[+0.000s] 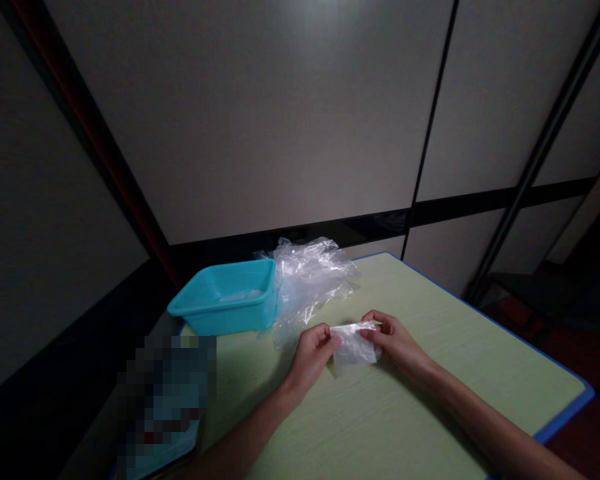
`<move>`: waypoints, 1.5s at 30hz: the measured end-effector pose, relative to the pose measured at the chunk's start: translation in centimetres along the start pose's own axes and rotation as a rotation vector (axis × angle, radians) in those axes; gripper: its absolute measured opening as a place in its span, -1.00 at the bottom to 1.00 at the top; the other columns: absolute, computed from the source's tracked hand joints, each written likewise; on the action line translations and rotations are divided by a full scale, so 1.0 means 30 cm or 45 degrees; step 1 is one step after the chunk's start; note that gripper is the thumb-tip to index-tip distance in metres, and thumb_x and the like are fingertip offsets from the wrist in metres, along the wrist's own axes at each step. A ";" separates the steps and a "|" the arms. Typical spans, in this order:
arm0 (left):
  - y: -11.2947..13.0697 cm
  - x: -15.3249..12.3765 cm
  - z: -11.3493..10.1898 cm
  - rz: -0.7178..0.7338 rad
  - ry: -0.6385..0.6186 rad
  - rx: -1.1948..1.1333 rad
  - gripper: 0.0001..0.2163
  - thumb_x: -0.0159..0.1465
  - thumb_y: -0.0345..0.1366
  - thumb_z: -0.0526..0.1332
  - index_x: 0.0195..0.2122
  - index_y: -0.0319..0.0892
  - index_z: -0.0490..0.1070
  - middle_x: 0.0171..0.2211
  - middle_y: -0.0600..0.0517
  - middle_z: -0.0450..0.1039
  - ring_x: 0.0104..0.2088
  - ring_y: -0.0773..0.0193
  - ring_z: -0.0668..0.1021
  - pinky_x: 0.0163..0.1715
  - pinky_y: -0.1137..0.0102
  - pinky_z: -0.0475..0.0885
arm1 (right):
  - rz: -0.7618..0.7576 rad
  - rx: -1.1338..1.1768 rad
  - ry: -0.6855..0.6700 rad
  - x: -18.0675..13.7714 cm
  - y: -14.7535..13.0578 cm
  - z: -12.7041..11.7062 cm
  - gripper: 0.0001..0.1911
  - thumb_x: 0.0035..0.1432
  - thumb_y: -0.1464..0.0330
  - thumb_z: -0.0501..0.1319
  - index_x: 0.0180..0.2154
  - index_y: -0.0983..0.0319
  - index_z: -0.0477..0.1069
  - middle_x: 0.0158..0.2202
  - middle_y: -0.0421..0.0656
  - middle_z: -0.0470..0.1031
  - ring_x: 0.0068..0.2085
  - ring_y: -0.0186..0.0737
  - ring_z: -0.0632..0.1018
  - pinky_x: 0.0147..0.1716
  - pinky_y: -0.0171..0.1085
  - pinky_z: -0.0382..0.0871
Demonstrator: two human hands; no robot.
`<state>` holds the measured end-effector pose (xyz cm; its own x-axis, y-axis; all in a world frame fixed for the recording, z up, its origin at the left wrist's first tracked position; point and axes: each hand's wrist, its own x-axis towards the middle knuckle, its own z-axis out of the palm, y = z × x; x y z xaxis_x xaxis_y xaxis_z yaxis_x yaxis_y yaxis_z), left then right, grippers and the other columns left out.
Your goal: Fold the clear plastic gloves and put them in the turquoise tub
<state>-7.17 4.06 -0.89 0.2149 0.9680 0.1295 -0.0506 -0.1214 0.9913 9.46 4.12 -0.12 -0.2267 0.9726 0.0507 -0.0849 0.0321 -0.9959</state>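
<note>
Between my two hands a clear plastic bag (355,348) is stretched, its lower part hanging down over the table. My left hand (313,353) pinches its left upper corner between thumb and fingers. At the opposite corner, my right hand (387,337) grips the bag with thumb and fingertips. Just beyond my left hand lies a loose pile of crumpled clear plastic bags (313,273).
A turquoise plastic basin (235,317) with some whitish plastic inside stands at the table's left edge, touching the pile. The pale green table (430,313) has a blue rim. Wardrobe doors (290,133) rise behind it. A pixelated patch covers something at lower left.
</note>
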 end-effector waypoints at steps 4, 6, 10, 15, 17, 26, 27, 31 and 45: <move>0.005 -0.004 -0.002 -0.079 0.039 -0.110 -0.79 -0.05 -0.24 0.28 -0.61 -0.26 0.30 -0.63 0.07 0.35 -0.61 0.39 0.38 -0.61 0.53 0.20 | 0.050 0.119 -0.018 -0.009 0.033 0.015 -0.71 -0.26 0.31 0.34 -0.51 0.28 0.27 -0.64 -0.31 0.33 -0.63 -0.45 0.28 -0.62 -0.41 0.06; 0.006 -0.010 -0.001 -0.094 0.092 -0.159 -0.83 -0.07 -0.30 0.29 -0.55 -0.27 0.33 -0.58 0.04 0.39 -0.56 0.34 0.43 -0.56 0.51 0.25 | 0.060 0.139 -0.002 -0.011 0.036 0.014 -0.72 -0.25 0.30 0.34 -0.53 0.28 0.28 -0.65 -0.31 0.33 -0.64 -0.45 0.29 -0.62 -0.41 0.07; 0.023 -0.037 0.014 -0.077 0.302 -0.263 -0.81 -0.01 -0.40 0.25 -0.33 -0.22 0.35 -0.31 0.01 0.44 -0.25 0.26 0.48 -0.25 0.46 0.33 | -0.103 0.005 0.214 -0.006 0.026 -0.003 -0.74 -0.20 0.25 0.31 -0.55 0.26 0.30 -0.67 -0.29 0.34 -0.63 -0.40 0.32 -0.62 -0.39 0.13; 0.089 -0.085 0.062 -0.492 0.192 -0.878 -0.82 0.09 -0.53 0.10 -0.27 -0.27 0.36 -0.20 -0.09 0.42 -0.10 0.24 0.45 -0.01 0.39 0.24 | -0.625 -0.468 0.399 -0.030 0.016 -0.013 -0.91 0.02 0.33 0.17 -0.46 0.23 0.35 -0.30 -0.06 0.50 -0.25 -0.15 0.49 -0.26 -0.19 0.33; 0.109 -0.095 0.079 -0.654 0.067 -1.074 -0.82 0.17 -0.50 0.02 -0.27 -0.29 0.37 -0.19 -0.11 0.41 -0.10 0.25 0.45 -0.01 0.37 0.25 | -0.859 -0.751 0.305 -0.048 0.020 -0.005 -0.95 0.06 0.42 0.13 -0.41 0.23 0.35 -0.23 -0.04 0.49 -0.20 -0.15 0.47 -0.22 -0.16 0.31; 0.054 -0.072 0.055 -0.646 0.068 -1.123 -0.79 0.24 -0.47 -0.03 -0.33 -0.28 0.40 -0.32 -0.04 0.44 -0.31 0.35 0.50 -0.20 0.50 0.34 | -1.275 -1.272 -0.140 -0.082 0.032 0.035 -0.86 0.12 0.48 0.06 -0.28 0.23 0.36 -0.10 -0.05 0.41 -0.10 -0.16 0.40 -0.12 -0.10 0.26; 0.046 -0.067 0.049 -0.642 0.058 -1.122 -0.79 0.23 -0.48 -0.02 -0.32 -0.29 0.40 -0.33 -0.04 0.45 -0.32 0.35 0.50 -0.21 0.50 0.34 | -1.262 -1.274 -0.187 -0.084 0.029 0.031 -0.85 0.11 0.47 0.08 -0.25 0.23 0.35 -0.06 -0.05 0.38 -0.05 -0.15 0.37 -0.07 -0.07 0.22; 0.033 -0.052 0.028 -0.602 0.050 -1.116 -0.81 0.21 -0.45 0.01 -0.24 -0.30 0.40 -0.24 -0.06 0.45 -0.20 0.28 0.48 -0.12 0.45 0.31 | -1.003 -0.987 -0.165 -0.081 0.016 0.008 -0.66 0.05 0.30 0.19 -0.09 0.19 0.30 0.12 0.00 0.17 0.12 -0.06 0.21 0.03 -0.03 0.16; 0.006 -0.073 0.038 -0.622 -0.199 -0.981 -0.87 0.20 -0.35 0.11 -0.28 -0.26 0.39 -0.31 -0.06 0.48 -0.22 0.23 0.51 -0.12 0.38 0.29 | -0.187 -0.035 -0.277 -0.053 0.025 0.019 -0.63 0.02 0.19 0.21 -0.10 0.15 0.40 -0.08 -0.09 0.45 -0.12 -0.14 0.47 -0.09 -0.08 0.29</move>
<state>-6.54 1.66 -0.98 0.5094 0.8259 -0.2416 -0.5423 0.5261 0.6551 9.21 2.46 -0.89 -0.4173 0.8849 0.2067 -0.1066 0.1781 -0.9782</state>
